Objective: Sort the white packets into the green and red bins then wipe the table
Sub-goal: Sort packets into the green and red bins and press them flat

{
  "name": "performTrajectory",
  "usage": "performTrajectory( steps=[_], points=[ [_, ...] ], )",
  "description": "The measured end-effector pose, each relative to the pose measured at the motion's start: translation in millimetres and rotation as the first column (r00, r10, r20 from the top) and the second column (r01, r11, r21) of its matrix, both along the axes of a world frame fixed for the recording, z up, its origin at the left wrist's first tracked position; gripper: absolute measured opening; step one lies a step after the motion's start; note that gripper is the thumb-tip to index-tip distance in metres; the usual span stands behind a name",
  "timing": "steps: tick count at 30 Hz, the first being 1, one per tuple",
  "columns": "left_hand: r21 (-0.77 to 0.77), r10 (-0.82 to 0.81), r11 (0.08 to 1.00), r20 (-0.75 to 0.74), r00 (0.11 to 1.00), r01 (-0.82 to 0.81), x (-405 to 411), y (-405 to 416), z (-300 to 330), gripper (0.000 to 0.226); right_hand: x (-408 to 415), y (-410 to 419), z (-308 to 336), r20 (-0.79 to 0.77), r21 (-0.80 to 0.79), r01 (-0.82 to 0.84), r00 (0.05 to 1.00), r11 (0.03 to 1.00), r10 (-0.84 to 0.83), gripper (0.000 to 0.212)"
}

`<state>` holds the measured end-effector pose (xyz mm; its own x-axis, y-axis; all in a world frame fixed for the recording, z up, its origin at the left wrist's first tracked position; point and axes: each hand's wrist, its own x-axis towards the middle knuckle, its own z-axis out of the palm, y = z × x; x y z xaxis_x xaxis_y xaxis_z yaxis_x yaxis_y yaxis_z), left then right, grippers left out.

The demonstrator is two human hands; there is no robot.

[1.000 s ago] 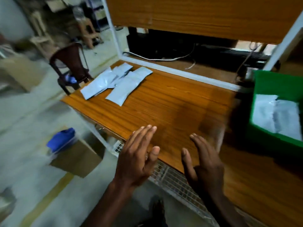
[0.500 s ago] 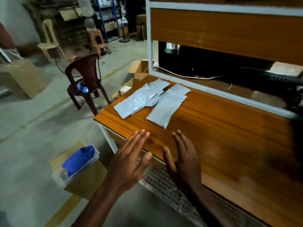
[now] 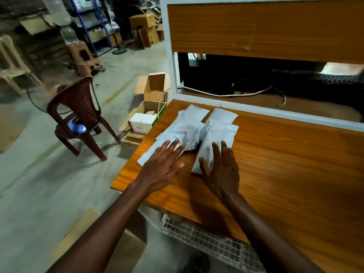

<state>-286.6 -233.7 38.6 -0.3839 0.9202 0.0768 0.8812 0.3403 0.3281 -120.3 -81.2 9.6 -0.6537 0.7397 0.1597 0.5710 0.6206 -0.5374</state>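
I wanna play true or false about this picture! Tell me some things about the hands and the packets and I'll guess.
1. Both hands reach the white packets with straight fingers. True.
2. The left hand grips a cloth. False: it holds nothing and lies flat on the left packets.
3. The packets lie near the table's left end. True.
4. A green bin sits beside the packets. False: no bin shows in this view.
5. The right hand lies over a packet. True.
6. The dark red chair stands on the table. False: it stands on the floor.

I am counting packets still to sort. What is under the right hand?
The right hand lies flat on a long white packet on the table. More beneath the palm is covered.
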Motion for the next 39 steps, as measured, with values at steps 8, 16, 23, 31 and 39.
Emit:
performTrajectory(
  steps=[8, 16, 23, 31, 39],
  points=[
    [-0.146, -0.049, 0.989, -0.112, 0.992, 0.032, -77, 45, -27, 0.077, -61, 26, -9, 0.258, 0.022, 0.138, 0.956, 0.99, -0.139, 0.075],
    [-0.019, -0.085, 0.996, -0.068, 0.994, 0.084, -83, 48, -55, 0.069, -84, 20, -24, 0.39, 0.028, 0.231, 0.893, 0.973, -0.223, 0.062],
    [0.09, -0.096, 0.991, -0.02, 0.995, 0.098, -88, 40, -52, 0.062, -73, -10, -8, 0.214, 0.073, 0.367, 0.903, 0.928, -0.374, 0.071],
    [0.3, -0.368, 0.887, -0.001, 0.93, 0.352, -36, 47, -22, 0.062, -13, -72, 12, 0.035, 0.142, 0.583, 0.805, 0.8, -0.592, 0.058],
    [0.308, -0.678, 0.702, 0.013, 0.735, 0.643, 85, 75, -7, 0.058, 106, -113, 24, 0.015, 0.15, 0.8, 0.586, 0.581, -0.81, 0.054]
  ],
)
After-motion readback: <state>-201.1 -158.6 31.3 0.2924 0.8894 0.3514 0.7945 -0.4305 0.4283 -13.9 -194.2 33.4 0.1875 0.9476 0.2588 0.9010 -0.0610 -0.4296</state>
